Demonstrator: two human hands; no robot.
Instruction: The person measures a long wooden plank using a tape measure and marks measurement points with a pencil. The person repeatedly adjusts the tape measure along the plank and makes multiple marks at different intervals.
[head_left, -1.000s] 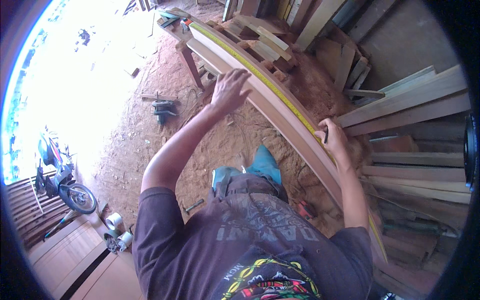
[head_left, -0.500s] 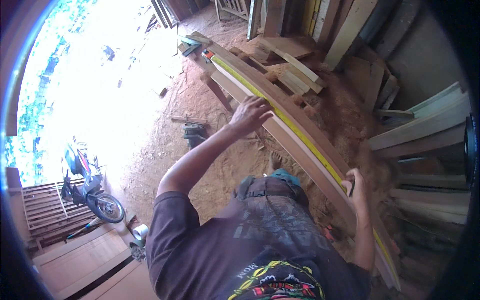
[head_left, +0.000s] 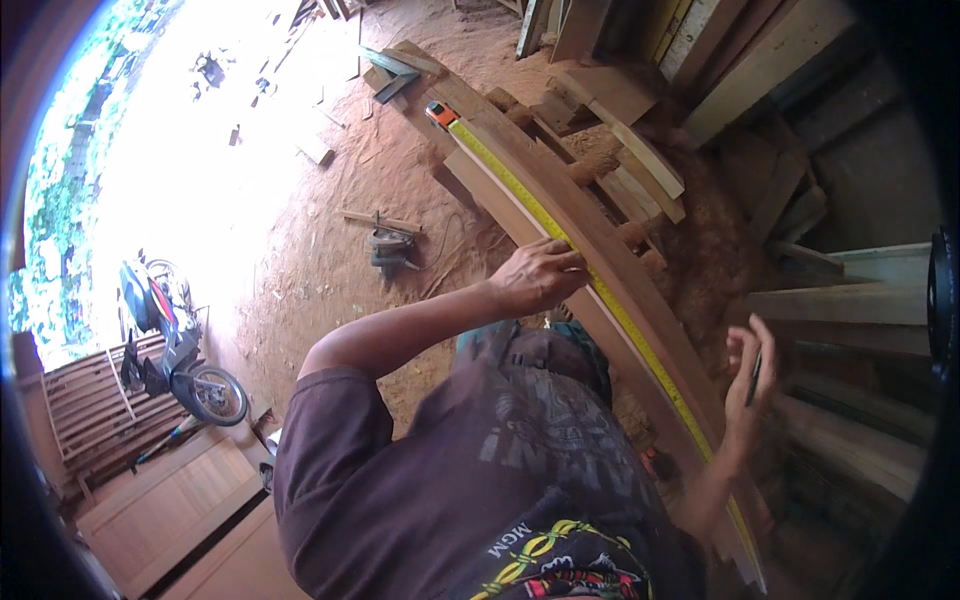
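A long reddish wooden plank [head_left: 520, 175] lies across the trestle in front of me. A yellow measuring tape [head_left: 640, 340] is stretched along it, and its orange case [head_left: 440, 113] lies at the far end. My left hand [head_left: 540, 275] presses the tape onto the plank with curled fingers. My right hand [head_left: 750, 385] hovers just off the plank's right side. It holds a dark pencil [head_left: 755, 378] between thumb and fingers, and the other fingers are spread.
A power saw [head_left: 385, 245] lies on the sawdust floor to the left. Offcuts [head_left: 610, 120] pile up beyond the plank, and stacked boards [head_left: 850, 300] stand on the right. A motorbike [head_left: 170, 340], a slatted frame [head_left: 85, 400] and a wooden panel [head_left: 160, 500] are at lower left.
My right hand has come off the plank's edge and now hangs beside it with the pencil. My left hand stays on the tape. The view has swung so the plank runs steeper.
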